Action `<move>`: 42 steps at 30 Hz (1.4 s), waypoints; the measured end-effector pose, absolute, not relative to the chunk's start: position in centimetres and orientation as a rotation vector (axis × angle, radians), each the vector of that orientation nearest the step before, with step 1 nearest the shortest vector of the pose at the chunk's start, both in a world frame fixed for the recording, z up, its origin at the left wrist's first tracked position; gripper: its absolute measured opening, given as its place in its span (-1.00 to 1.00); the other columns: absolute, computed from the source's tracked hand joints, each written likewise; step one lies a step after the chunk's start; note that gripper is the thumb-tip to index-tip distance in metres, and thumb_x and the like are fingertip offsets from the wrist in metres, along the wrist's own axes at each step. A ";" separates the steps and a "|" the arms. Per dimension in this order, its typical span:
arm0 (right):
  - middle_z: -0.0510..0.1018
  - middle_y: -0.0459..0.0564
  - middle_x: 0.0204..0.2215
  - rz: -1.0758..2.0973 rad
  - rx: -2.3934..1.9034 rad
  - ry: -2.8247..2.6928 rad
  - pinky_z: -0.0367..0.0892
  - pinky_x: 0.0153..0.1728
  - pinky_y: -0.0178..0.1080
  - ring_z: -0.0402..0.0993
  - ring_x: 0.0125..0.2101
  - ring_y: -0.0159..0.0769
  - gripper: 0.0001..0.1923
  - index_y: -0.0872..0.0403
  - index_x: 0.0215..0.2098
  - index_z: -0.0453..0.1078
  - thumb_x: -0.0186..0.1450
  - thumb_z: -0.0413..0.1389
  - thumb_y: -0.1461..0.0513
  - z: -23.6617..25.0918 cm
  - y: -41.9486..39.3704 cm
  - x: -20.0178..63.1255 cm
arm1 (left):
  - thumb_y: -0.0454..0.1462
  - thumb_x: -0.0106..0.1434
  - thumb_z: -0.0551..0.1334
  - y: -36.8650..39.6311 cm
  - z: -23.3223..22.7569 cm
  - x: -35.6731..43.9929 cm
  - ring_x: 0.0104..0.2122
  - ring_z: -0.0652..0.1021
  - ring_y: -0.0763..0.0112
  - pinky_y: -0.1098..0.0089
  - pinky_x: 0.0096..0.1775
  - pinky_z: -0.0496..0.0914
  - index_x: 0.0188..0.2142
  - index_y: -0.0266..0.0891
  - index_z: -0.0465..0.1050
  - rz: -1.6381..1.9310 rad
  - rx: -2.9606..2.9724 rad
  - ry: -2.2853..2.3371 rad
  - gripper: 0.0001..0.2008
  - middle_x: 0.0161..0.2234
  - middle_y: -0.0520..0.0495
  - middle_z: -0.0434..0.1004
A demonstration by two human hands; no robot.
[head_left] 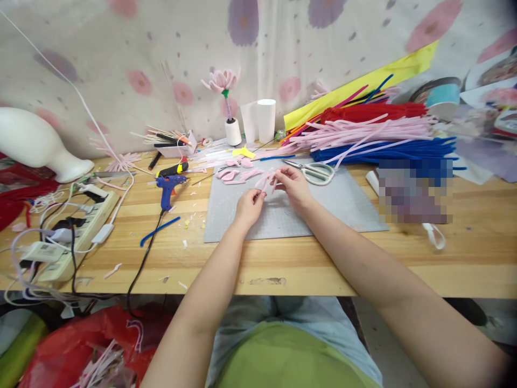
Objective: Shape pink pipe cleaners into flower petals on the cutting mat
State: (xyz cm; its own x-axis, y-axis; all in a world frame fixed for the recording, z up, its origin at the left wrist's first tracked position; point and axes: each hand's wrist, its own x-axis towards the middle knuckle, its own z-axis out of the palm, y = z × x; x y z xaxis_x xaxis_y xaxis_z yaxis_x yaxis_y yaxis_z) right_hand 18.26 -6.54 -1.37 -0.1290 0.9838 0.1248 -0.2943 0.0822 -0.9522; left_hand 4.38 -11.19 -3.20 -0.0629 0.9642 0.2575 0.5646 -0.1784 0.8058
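- Pink petal pieces (pixel 269 179) sit between both hands, above the far-middle of the grey cutting mat (pixel 323 215).
- Left hand (pixel 249 206) pinched closed on the lower ends of the petal pieces; right hand (pixel 294 186) closed on their upper side, fingertips touching them.
- How many pieces are in the bunch is too small and blurred to tell.
- More loose pink petals (pixel 236 173) lie on the mat's far-left corner, near the hands.
- Scissors (pixel 315 171) with pale handles lie just right of the right hand, on the mat's far edge.
- Blue glue gun (pixel 167 188) lies left of the mat on the wooden table (pixel 283 269); its black cord runs off the near edge.
- Short blue pipe cleaner (pixel 157 230) lies near the cord.
- Power strip (pixel 76 231) with plugs and tangled cables at the table's left end.
- Piles of red, pink and blue pipe cleaners (pixel 375 134) at the far right; yellow sheet behind them.
- Finished pink flower (pixel 223 81) stands upright on a white spool by white cups (pixel 260 121).
- Backdrop is a floral curtain (pixel 161 54).
- White foam head (pixel 36 143) cut off at left; a pixelated patch hides something right of the mat.
- Red bag (pixel 72 350) under the table, partly out of frame.
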 end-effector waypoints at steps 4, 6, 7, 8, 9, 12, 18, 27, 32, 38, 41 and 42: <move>0.44 -0.15 -0.54 1.361 -0.824 -1.232 0.30 -0.48 -0.36 0.36 -0.51 -0.45 -0.68 0.07 -0.46 0.25 -0.02 0.20 0.04 -1.5 -6.6 18.4 | -0.20 0.14 0.14 -11.2 -3.0 4.4 -0.53 0.34 0.52 0.48 -0.42 0.20 -0.48 -0.27 0.43 1.172 1.671 1.602 -0.80 -0.57 0.03 0.36; 0.42 -0.16 -0.56 1.410 -0.834 -1.331 0.28 -0.47 -0.36 0.34 -0.52 -0.47 -0.68 0.08 -0.50 0.25 -0.03 0.21 0.05 -1.7 -6.7 18.3 | -0.17 0.13 0.14 -11.1 -3.0 4.4 -0.60 0.29 0.55 0.50 -0.50 0.17 -0.47 -0.27 0.43 1.170 1.530 1.548 -0.79 -0.63 0.08 0.29; 0.41 -0.16 -0.56 1.438 -0.835 -1.377 0.28 -0.47 -0.35 0.33 -0.53 -0.48 -0.68 0.09 -0.52 0.25 -0.04 0.21 0.06 -1.9 -6.7 18.2 | -0.17 0.13 0.14 -11.0 -3.1 4.3 -0.63 0.27 0.57 0.51 -0.53 0.15 -0.45 -0.27 0.43 1.173 1.460 1.525 -0.79 -0.65 0.09 0.27; 0.41 -0.16 -0.55 1.459 -0.835 -1.413 0.28 -0.45 -0.35 0.32 -0.53 -0.48 -0.69 0.09 -0.53 0.24 -0.04 0.21 0.06 -2.0 -6.7 18.1 | -0.16 0.12 0.14 -10.9 -3.1 4.3 -0.65 0.26 0.57 0.51 -0.55 0.15 -0.43 -0.27 0.43 1.177 1.404 1.504 -0.79 -0.65 0.10 0.26; 0.40 -0.16 -0.55 1.465 -0.833 -1.441 0.28 -0.44 -0.34 0.32 -0.53 -0.48 -0.70 0.09 -0.53 0.24 -0.03 0.21 0.07 -2.2 -6.7 18.0 | -0.17 0.11 0.15 -10.9 -3.2 4.3 -0.65 0.26 0.58 0.52 -0.57 0.15 -0.41 -0.27 0.44 1.181 1.368 1.490 -0.79 -0.65 0.10 0.26; 0.37 -0.17 -0.57 1.383 -0.850 -1.520 0.25 -0.45 -0.34 0.28 -0.55 -0.48 -0.73 0.09 -0.51 0.27 0.00 0.18 0.08 -2.6 -6.7 17.8 | -0.16 0.10 0.17 -10.7 -3.6 4.3 -0.62 0.30 0.56 0.53 -0.55 0.18 -0.44 -0.26 0.43 1.185 1.417 1.468 -0.81 -0.64 0.09 0.28; 0.42 -0.12 -0.50 1.282 -0.868 -1.708 0.20 -0.45 -0.33 0.26 -0.51 -0.44 -0.72 0.11 -0.35 0.38 0.04 0.15 0.09 -2.3 -6.7 18.2 | -0.19 0.15 0.14 -10.7 -4.2 4.1 -0.52 0.40 0.49 0.48 -0.44 0.26 -0.39 -0.24 0.47 1.184 1.636 1.540 -0.80 -0.53 0.00 0.42; 0.39 -0.11 -0.57 1.316 -0.983 -1.558 0.18 -0.50 -0.33 0.23 -0.55 -0.45 -0.65 0.13 -0.48 0.36 -0.01 0.16 0.00 -2.0 -6.5 17.9 | -0.14 0.21 0.06 -11.2 -3.1 4.6 -0.57 0.44 0.50 0.48 -0.50 0.28 -0.26 -0.23 0.49 1.112 1.583 1.514 -0.70 -0.46 -0.03 0.50; 0.38 -0.10 -0.56 1.348 -1.068 -1.406 0.21 -0.53 -0.38 0.26 -0.53 -0.46 -0.62 0.10 -0.42 0.37 0.02 0.14 -0.05 -2.0 -6.3 18.4 | -0.14 0.21 0.06 -11.1 -3.3 4.3 -0.60 0.44 0.49 0.49 -0.53 0.28 -0.31 -0.23 0.49 1.097 1.516 1.559 -0.71 -0.57 0.01 0.46; 0.37 -0.10 -0.57 1.396 -1.064 -1.301 0.24 -0.52 -0.38 0.28 -0.54 -0.47 -0.60 0.09 -0.43 0.37 -0.01 0.16 -0.07 -2.3 -6.0 18.6 | -0.20 0.15 0.14 -11.3 -3.3 4.2 -0.51 0.46 0.43 0.45 -0.41 0.28 -0.39 -0.19 0.51 1.165 1.569 1.591 -0.81 -0.54 -0.01 0.47; 0.36 -0.11 -0.58 1.381 -1.073 -1.293 0.23 -0.52 -0.37 0.26 -0.57 -0.47 -0.58 0.09 -0.44 0.35 -0.01 0.15 -0.09 -2.4 -6.0 18.5 | -0.26 0.08 0.21 -11.4 -2.8 4.3 -0.47 0.45 0.44 0.43 -0.33 0.29 -0.39 -0.18 0.51 1.246 1.528 1.660 -0.88 -0.44 -0.03 0.51; 0.35 -0.12 -0.59 1.375 -1.075 -1.305 0.23 -0.52 -0.37 0.25 -0.57 -0.48 -0.58 0.09 -0.44 0.35 -0.01 0.14 -0.09 -2.4 -6.1 18.5 | -0.28 0.04 0.23 -11.4 -2.6 4.3 -0.45 0.44 0.45 0.43 -0.30 0.29 -0.35 -0.18 0.51 1.304 1.502 1.661 -0.85 -0.37 -0.04 0.52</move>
State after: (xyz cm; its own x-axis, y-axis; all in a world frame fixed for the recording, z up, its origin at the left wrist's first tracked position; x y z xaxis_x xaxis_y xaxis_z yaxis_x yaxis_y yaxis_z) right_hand 18.47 -6.05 -2.41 -0.1889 0.9820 0.0022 -0.0532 -0.0080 -0.9986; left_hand 4.29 -11.41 -2.61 -0.2301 0.9514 0.2048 0.4247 -0.0912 0.9007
